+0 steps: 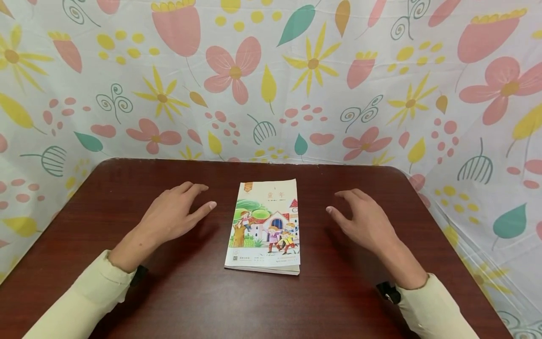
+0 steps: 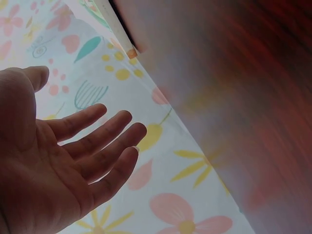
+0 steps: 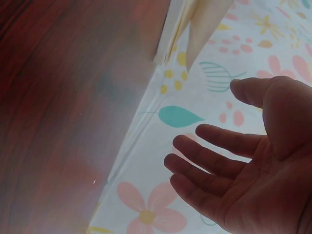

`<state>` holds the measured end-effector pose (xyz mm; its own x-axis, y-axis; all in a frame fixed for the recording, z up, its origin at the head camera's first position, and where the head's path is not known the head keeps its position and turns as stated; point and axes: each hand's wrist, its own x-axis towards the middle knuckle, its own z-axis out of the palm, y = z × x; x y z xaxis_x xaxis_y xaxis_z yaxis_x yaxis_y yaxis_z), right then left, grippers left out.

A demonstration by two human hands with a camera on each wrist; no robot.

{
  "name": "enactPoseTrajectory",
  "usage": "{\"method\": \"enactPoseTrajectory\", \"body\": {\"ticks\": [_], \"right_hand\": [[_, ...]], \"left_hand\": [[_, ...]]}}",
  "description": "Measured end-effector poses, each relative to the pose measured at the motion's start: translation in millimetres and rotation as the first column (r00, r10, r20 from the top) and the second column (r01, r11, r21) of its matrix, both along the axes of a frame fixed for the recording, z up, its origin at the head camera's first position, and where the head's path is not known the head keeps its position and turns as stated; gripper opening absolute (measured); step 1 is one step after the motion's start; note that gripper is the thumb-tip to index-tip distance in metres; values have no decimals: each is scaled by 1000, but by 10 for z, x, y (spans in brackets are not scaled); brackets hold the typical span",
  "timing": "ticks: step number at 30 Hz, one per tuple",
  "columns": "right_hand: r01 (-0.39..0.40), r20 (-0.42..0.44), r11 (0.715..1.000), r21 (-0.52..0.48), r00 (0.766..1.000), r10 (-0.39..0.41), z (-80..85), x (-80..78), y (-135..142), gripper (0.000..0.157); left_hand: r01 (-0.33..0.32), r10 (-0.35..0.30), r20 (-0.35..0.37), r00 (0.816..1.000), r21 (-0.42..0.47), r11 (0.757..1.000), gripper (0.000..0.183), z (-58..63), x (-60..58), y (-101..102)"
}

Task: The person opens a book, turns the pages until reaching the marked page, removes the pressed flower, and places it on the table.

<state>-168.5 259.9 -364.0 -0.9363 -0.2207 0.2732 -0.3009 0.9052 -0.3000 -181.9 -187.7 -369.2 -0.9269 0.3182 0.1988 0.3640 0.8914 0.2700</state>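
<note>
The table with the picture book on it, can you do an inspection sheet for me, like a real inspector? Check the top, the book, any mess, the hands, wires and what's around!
Surface: dark reddish-brown table, shiny, with light reflected on it.
Job's things: one book, lying flat, illustrated cover up; the right wrist view shows the cover lifted a little from the pages.
Clutter: nothing seen.
Grips: left grip and right grip on either side of the book, apart from it, fingers relaxed, holding nothing.
Cables: nothing seen.
Surroundings: white cloth with flowers and leaves, behind the table and along both sides.
</note>
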Motion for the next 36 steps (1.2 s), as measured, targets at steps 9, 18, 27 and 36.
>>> {"method": "enactPoseTrajectory", "body": {"ticks": [9, 18, 27, 36], "right_hand": [[-17, -2, 1000, -5, 1000, 17, -8, 34, -65, 49], [-28, 20, 1000, -3, 999, 28, -16, 73, -142, 50], [-52, 69, 998, -25, 996, 53, -34, 103, -220, 49], [-82, 75, 996, -36, 994, 85, -47, 133, -283, 48]], "left_hand": [[30, -29, 30, 999, -7, 1000, 63, -47, 52, 87], [70, -70, 22, 997, -12, 997, 60, -105, 75, 156], [102, -101, 42, 994, -8, 995, 57, -155, 92, 196], [124, -124, 72, 990, 5, 992, 53, -150, 125, 240]]}}
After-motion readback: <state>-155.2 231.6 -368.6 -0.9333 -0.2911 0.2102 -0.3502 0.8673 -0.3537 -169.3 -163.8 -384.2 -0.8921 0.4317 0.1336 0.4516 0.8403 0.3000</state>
